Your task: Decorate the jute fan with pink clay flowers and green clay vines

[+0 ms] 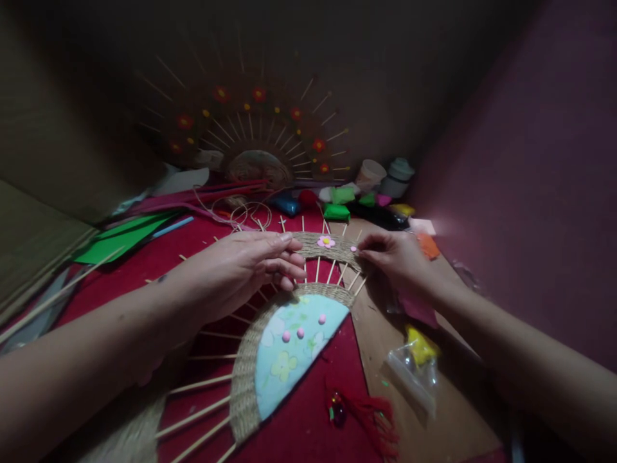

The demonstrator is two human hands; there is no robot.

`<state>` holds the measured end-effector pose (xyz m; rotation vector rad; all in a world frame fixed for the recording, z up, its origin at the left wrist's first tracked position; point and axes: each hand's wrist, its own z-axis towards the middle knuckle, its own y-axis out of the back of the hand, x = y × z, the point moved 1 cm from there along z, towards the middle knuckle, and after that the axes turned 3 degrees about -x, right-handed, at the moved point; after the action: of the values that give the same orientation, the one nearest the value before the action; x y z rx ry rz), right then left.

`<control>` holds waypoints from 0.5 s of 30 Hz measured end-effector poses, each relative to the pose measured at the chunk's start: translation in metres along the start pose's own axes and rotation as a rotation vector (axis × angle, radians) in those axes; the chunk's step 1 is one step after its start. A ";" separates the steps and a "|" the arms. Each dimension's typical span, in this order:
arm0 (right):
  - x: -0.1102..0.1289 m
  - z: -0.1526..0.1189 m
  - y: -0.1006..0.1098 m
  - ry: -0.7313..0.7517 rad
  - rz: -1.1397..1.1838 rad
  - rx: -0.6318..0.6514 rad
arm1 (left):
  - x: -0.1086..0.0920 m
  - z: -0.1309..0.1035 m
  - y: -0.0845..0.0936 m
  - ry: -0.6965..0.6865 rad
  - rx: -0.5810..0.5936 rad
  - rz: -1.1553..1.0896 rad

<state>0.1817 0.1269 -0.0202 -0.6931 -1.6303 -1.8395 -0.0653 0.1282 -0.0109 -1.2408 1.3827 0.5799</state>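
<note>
A half-round fan (245,386) of woven straw and thin sticks lies in front of me, with pale blue floral fabric (274,347) at its centre. On its outer woven band sits a pink clay flower (326,242) with a yellow middle. My right hand (393,254) has thumb and forefinger pinched at a small pink clay piece (353,249) on the band, right of the flower. My left hand (270,260) hovers over or rests on the band to the flower's left, fingers loosely bent and apart, nothing visible in them. Several pink clay balls (301,332) dot the fabric.
Behind stands a second fan (260,157) with red flowers. Packets of coloured clay (336,212), a cup (371,172) and a jar (399,175) line the back. Green sheets (120,238) lie left. A bag with yellow clay (421,347) and a red tassel (371,418) lie right.
</note>
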 end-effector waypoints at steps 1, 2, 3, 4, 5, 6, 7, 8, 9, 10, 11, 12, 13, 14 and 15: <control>0.000 0.000 -0.002 0.017 -0.025 -0.001 | 0.000 0.000 0.000 -0.002 -0.002 0.004; 0.000 0.000 -0.003 0.036 -0.055 -0.005 | -0.001 0.000 0.000 -0.002 -0.004 0.010; 0.000 0.000 -0.004 0.058 -0.086 -0.014 | -0.001 0.000 0.000 -0.002 -0.007 0.017; -0.001 0.001 -0.004 0.083 -0.115 -0.022 | -0.001 0.000 0.000 0.001 -0.008 0.023; -0.001 0.002 -0.004 0.110 -0.138 -0.034 | -0.001 0.000 0.000 0.004 -0.012 0.028; -0.002 0.002 -0.004 0.130 -0.156 -0.043 | -0.001 -0.001 -0.001 0.006 -0.015 0.030; -0.003 0.003 -0.004 0.142 -0.169 -0.050 | -0.001 -0.001 -0.001 0.006 -0.016 0.030; -0.003 0.004 -0.003 0.147 -0.177 -0.050 | -0.001 0.000 -0.001 0.004 -0.015 0.030; -0.004 0.005 -0.004 0.146 -0.181 -0.045 | 0.000 0.000 -0.001 0.000 -0.013 0.031; -0.005 0.006 -0.004 0.141 -0.179 -0.039 | 0.001 0.000 -0.001 -0.007 -0.009 0.033; -0.006 0.006 -0.004 0.134 -0.174 -0.034 | 0.002 0.001 0.000 -0.014 -0.006 0.035; -0.007 0.007 -0.004 0.130 -0.166 -0.032 | 0.002 0.002 0.000 -0.019 -0.002 0.039; -0.008 0.006 -0.004 0.129 -0.158 -0.037 | 0.003 0.002 0.001 -0.022 -0.002 0.041; -0.008 0.006 -0.004 0.132 -0.153 -0.044 | 0.004 0.003 0.001 -0.024 -0.001 0.044; -0.009 0.005 -0.004 0.139 -0.153 -0.050 | 0.004 0.003 0.001 -0.024 0.000 0.048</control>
<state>0.1848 0.1334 -0.0289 -0.4607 -1.5896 -1.9953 -0.0645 0.1302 -0.0159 -1.1993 1.3956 0.6260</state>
